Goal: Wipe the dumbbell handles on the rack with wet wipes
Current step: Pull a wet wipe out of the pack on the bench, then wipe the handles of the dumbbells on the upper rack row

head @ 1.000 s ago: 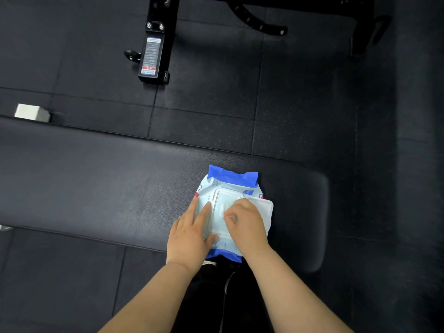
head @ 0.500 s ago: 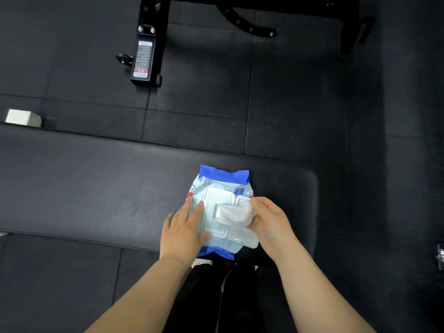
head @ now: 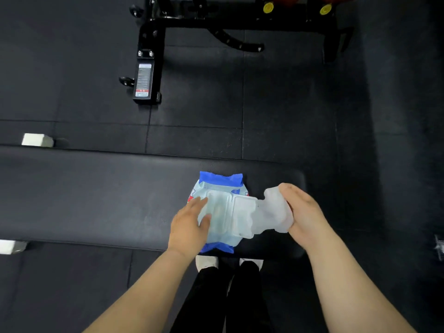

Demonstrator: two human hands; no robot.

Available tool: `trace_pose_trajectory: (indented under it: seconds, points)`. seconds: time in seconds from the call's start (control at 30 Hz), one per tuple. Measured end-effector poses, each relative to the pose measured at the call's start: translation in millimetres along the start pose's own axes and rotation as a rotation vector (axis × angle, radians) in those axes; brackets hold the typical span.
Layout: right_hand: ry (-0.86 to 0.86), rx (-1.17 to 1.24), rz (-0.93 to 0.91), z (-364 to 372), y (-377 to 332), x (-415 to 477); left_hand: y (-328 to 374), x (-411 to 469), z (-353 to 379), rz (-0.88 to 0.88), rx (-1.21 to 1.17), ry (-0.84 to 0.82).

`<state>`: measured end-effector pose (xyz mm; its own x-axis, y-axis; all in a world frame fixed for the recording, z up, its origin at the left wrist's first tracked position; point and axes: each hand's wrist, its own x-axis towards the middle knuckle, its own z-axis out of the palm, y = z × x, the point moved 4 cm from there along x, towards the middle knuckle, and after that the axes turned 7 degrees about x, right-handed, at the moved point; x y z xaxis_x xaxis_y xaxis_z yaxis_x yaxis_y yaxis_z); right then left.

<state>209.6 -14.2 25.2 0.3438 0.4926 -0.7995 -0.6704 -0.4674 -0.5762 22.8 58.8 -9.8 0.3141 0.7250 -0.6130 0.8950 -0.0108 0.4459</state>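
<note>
A blue and white pack of wet wipes (head: 222, 186) lies on the right end of a black padded bench (head: 96, 193), its plastic lid flipped open to the right. My left hand (head: 189, 222) presses flat on the pack's left side with straight fingers. My right hand (head: 300, 210) grips a white wet wipe (head: 271, 212) that stretches out of the pack toward the right. At the top edge, yellow dumbbell ends (head: 268, 7) show on the black rack (head: 216, 20); the dumbbell handles are out of view.
The rack's black foot with a label (head: 144, 80) stands on the dark rubber floor beyond the bench. A white block (head: 37, 140) sits by the bench's far edge at left. My legs and white shoes (head: 206, 261) are just below the bench.
The lid was flipped open and my right hand pulled a wipe out to the right. My left hand stayed on the pack. The view tilted up, showing the dumbbell ends.
</note>
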Motion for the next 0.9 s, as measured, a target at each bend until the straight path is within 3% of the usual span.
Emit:
trace_pose_trajectory:
  seconds: [0.1,0.2,0.3,0.4,0.5,0.53,0.67,0.77,0.9]
  points:
    - [-0.127,-0.080,-0.029,11,-23,-33,55,-30,-32,0.030,-0.547,-0.181]
    - [-0.208,-0.172,-0.091,16,-50,-76,99,-57,-48,0.212,-0.480,-0.461]
    - [-0.165,-0.309,-0.238,8,-76,-120,127,-81,-58,0.275,-0.416,-0.564]
    - [0.031,-0.200,-0.394,-21,-88,-153,147,-104,-63,0.260,-0.539,-0.545]
    - [-0.076,0.198,-0.286,-42,-71,-174,169,-127,-65,0.295,-0.696,-0.562]
    - [-0.127,0.226,-0.222,-44,-61,-181,176,-135,-64,0.316,-0.723,-0.573]
    - [-0.211,0.111,-0.141,-63,-31,-204,203,-162,-56,0.395,-0.671,-0.560]
    - [-0.100,0.155,-0.223,-103,-34,-226,222,-179,-41,0.394,-0.624,-0.459]
    - [0.102,0.030,-0.377,-174,-36,-265,258,-215,-1,0.478,-0.565,-0.336]
